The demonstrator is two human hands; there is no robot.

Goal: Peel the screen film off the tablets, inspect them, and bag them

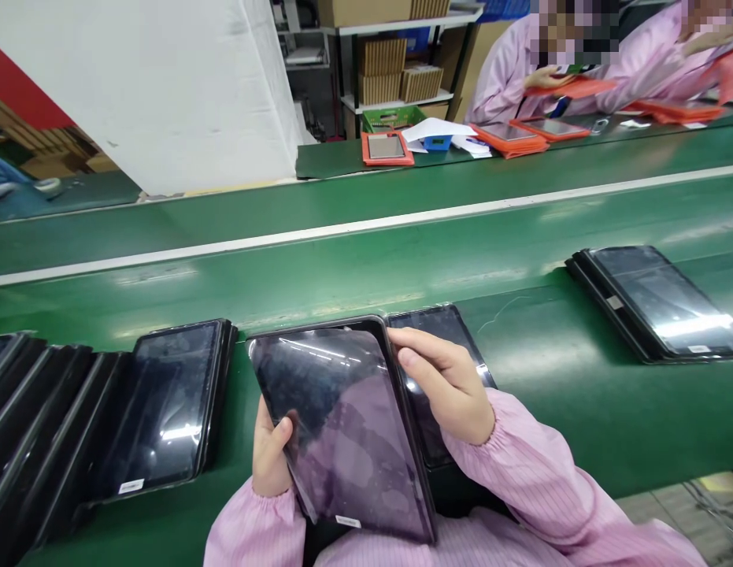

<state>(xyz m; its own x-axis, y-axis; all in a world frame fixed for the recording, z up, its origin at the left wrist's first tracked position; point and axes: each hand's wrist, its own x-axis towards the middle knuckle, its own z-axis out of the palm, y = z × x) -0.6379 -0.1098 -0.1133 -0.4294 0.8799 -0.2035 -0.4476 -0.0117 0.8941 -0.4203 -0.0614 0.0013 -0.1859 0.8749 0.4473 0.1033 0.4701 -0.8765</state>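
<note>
A black tablet with a glossy screen and a small white label at its lower edge is held up in front of me, tilted. My left hand grips its left side, thumb over the edge and the other fingers hidden behind. At the upper right corner, the thumb and index finger of my right hand are pinched on the rim. The screen piece or its film sits slightly askew within the black border there; which of these it is, I cannot tell. Behind the held tablet, another dark tablet lies on the green bench, partly covered.
Leaning black tablets crowd the left, with a stack beside them. Another tablet stack lies at the right. Beyond the white strip, orange-cased devices and a green basket stand near two people in pink.
</note>
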